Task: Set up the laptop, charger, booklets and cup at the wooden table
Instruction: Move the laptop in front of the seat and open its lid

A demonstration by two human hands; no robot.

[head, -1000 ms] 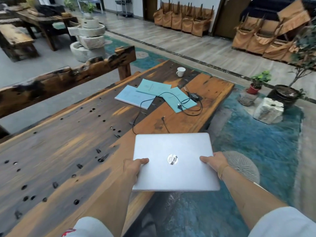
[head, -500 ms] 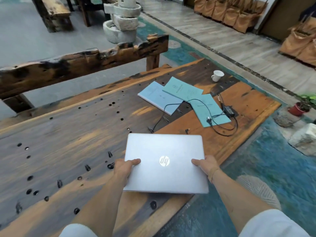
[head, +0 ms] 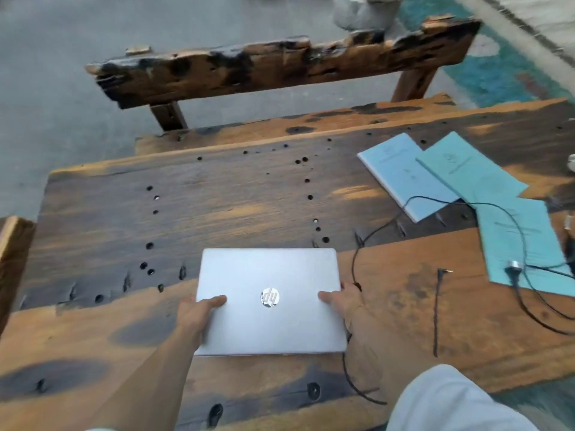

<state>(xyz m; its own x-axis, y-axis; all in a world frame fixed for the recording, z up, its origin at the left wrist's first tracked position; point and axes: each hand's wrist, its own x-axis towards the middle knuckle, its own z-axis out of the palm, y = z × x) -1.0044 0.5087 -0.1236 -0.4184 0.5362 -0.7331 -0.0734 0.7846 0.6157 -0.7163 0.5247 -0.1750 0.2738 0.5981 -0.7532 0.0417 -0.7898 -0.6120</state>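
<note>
A closed silver laptop (head: 267, 275) lies over the near part of the wooden table (head: 217, 197), its logo facing up. My left hand (head: 199, 312) grips its left edge with the thumb on the lid. My right hand (head: 345, 306) grips the right edge the same way. The black charger cable (head: 435, 309) loops over the table to the right, with a metal-ended plug (head: 513, 265) resting on a teal booklet (head: 522, 244). A pale blue booklet (head: 404, 175) and another teal booklet (head: 466, 172) lie at the far right. Only a white sliver of the cup (head: 572, 161) shows at the right edge.
A rough wooden bench (head: 280, 66) stands just beyond the table's far edge. Another wooden piece (head: 12, 259) juts in at the left. A grey stone object (head: 364, 10) sits on the floor behind the bench. Small holes dot the tabletop.
I have carried the laptop from beyond the table's right end to over the tabletop, left of the cable and booklets. The view has swung left and downward; both hands kept their grip.
</note>
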